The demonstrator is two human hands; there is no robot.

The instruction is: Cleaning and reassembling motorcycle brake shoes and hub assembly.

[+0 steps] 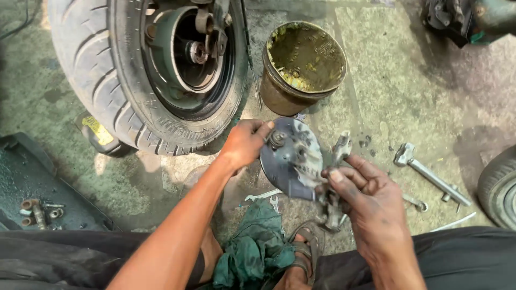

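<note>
Holding the round grey metal brake plate (292, 157) between both hands, above the stained concrete floor (408, 91); this plate serves as landmark for all entries. Left hand (244, 144): at the plate's left rim, thumb and fingers (264, 129) pinching the upper edge beside a small bolt head. Right hand (371, 201): at the plate's lower right, greasy fingers curled and pressed around a grimy metal lever assembly (330, 207) that hangs off the plate's near side; whether the thumb touches the plate itself cannot be told. Black rubber scooter tyre on its wheel (145, 75): up and left of the plate, standing on the floor, hub cavity open to view. Rusty round tin of dirty greenish oil (302, 67): directly above the plate, just beside the tyre. Long silver metal socket wrench (430, 174): right of the plate, lying flat on the floor. Small silver open-ended spanners (266, 197): just below the plate, on the floor. Crumpled dark green rag (257, 249): below the plate, between the person's legs, next to a sandalled foot (303, 258). Dark green metal tray with rusty bolts (37, 198): far left and below the plate. Second black tyre edge (500, 185): far right of the plate, partly out of view.
</note>
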